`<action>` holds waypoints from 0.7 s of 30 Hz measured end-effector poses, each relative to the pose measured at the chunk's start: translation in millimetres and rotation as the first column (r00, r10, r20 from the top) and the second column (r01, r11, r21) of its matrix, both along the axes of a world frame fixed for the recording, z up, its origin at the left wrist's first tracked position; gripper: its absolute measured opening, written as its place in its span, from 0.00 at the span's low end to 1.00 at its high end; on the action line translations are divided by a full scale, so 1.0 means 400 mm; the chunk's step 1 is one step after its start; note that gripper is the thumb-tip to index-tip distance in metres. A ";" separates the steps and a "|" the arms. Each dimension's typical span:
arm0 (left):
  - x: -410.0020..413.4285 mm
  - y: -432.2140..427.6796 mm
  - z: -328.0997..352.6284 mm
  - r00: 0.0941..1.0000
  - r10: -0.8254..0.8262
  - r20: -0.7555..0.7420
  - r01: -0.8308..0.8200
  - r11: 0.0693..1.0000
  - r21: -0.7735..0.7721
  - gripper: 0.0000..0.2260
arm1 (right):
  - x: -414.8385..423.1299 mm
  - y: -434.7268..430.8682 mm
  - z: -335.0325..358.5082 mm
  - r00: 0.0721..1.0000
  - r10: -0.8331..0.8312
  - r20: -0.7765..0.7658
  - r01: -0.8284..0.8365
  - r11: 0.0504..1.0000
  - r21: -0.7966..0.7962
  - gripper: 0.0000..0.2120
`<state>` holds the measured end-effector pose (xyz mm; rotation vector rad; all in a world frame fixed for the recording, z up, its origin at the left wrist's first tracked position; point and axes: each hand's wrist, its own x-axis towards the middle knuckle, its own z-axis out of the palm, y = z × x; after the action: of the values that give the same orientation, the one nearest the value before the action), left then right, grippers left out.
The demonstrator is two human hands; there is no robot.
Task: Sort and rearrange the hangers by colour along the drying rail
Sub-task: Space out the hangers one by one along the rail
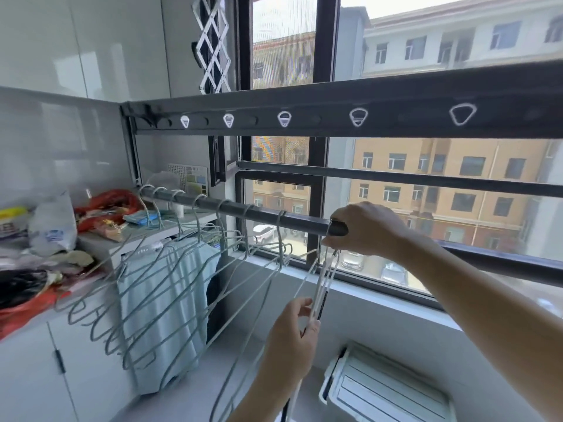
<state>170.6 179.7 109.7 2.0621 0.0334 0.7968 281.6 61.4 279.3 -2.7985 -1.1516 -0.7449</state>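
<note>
The right hand point(365, 229) reaches in from the right, its fingers curled over the drying rail point(231, 208) and pinching the hooks of a bunch of white hangers point(323, 278) just under it. The left hand point(289, 333), lower and nearer, grips the same bunch, which slants down and to the left. The rail runs from far left to near right. Green hangers point(170, 269) hang along its left part, splayed down and leftward.

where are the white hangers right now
Head view, right of centre: the white hangers hang from the right hand at the drying rail, the left hand pinching them lower, right of the green hangers.
</note>
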 end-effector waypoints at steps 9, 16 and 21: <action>-0.015 0.005 0.002 1.000 -0.004 -0.012 0.004 1.000 0.011 0.13 | 0.014 0.008 -0.007 1.000 -0.016 -0.005 0.016 0.999 0.027 0.17; -0.038 0.001 0.012 0.998 0.022 -0.060 -0.020 1.000 0.021 0.17 | 0.016 0.009 -0.010 1.000 -0.001 -0.007 0.001 1.000 0.023 0.14; -0.048 0.010 0.009 0.992 0.056 -0.113 -0.054 0.998 0.013 0.19 | 0.016 0.035 -0.004 1.000 0.017 0.011 -0.017 1.000 0.020 0.14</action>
<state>151.5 183.8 113.4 2.1219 0.1504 0.7133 288.1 75.3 277.7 -2.7678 -1.1612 -0.7664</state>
